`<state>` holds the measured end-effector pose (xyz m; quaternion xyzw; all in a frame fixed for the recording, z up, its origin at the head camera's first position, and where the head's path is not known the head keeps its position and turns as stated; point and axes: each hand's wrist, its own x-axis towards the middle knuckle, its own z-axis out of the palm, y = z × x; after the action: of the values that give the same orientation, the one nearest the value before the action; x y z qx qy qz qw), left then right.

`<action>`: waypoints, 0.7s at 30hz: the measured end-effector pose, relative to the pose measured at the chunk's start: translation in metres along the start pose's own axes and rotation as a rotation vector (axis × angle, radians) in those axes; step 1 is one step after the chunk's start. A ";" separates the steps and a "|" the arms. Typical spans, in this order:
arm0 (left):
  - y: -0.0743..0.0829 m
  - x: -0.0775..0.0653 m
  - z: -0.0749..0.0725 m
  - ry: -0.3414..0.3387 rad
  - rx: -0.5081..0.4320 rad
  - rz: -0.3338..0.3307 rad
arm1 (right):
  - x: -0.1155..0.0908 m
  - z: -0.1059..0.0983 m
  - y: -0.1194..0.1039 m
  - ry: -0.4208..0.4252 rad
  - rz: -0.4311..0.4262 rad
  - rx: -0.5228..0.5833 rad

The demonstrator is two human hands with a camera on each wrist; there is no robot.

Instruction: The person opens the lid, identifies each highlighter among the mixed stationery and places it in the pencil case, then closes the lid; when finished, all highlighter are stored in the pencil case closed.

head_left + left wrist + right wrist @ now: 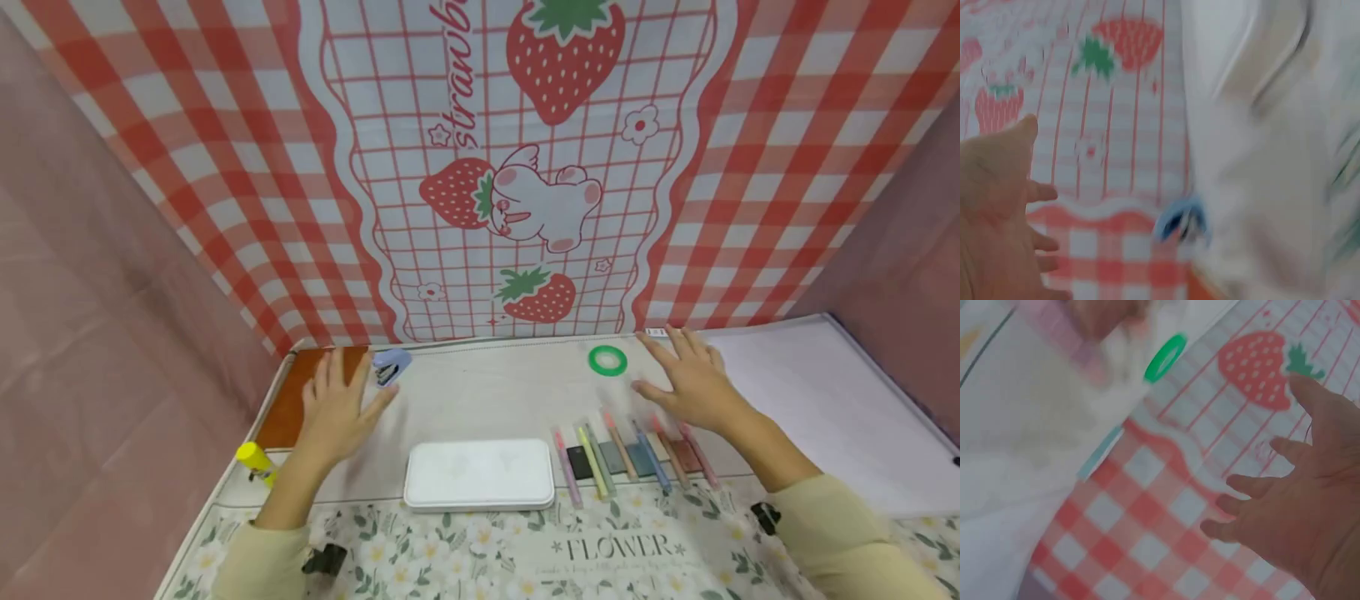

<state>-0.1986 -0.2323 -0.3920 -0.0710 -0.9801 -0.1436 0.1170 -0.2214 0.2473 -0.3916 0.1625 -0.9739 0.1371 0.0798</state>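
My left hand (335, 414) hovers with spread fingers above the left of the table, holding nothing. Beside its fingertips lie a brown flat panel (292, 408) and a light blue stapler (392, 365). My right hand (693, 382), fingers also spread and nothing in them, is over the right side. Left of it lies a green tape roll (607, 361). Below that hand are several pastel pens, among them a purple one (567, 468) and a blue one (651, 455), lying across a row of dark, grey and reddish flat pieces. A white case (480, 473) sits at the front middle.
A yellow-capped glue stick (257, 458) lies at the left edge, partly behind the left forearm. On the right is a large white sheet or board (817, 408). A flowered mat (450, 550) covers the front, and a strawberry-print cloth (525, 208) hangs behind.
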 end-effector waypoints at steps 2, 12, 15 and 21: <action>0.008 -0.013 0.009 -0.084 -0.144 0.004 | 0.001 0.007 -0.010 -0.006 -0.064 0.028; 0.012 -0.050 0.059 -0.317 -0.748 -0.114 | -0.007 0.046 -0.077 -0.128 -0.279 0.208; 0.011 -0.051 0.066 -0.309 -0.776 -0.193 | -0.010 0.061 -0.097 -0.193 -0.301 0.252; 0.011 -0.057 0.069 -0.399 -0.794 -0.142 | -0.014 0.084 -0.123 -0.311 -0.341 0.249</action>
<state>-0.1566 -0.2068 -0.4675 -0.0695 -0.8548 -0.5000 -0.1208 -0.1763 0.1145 -0.4444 0.3518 -0.9087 0.2137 -0.0693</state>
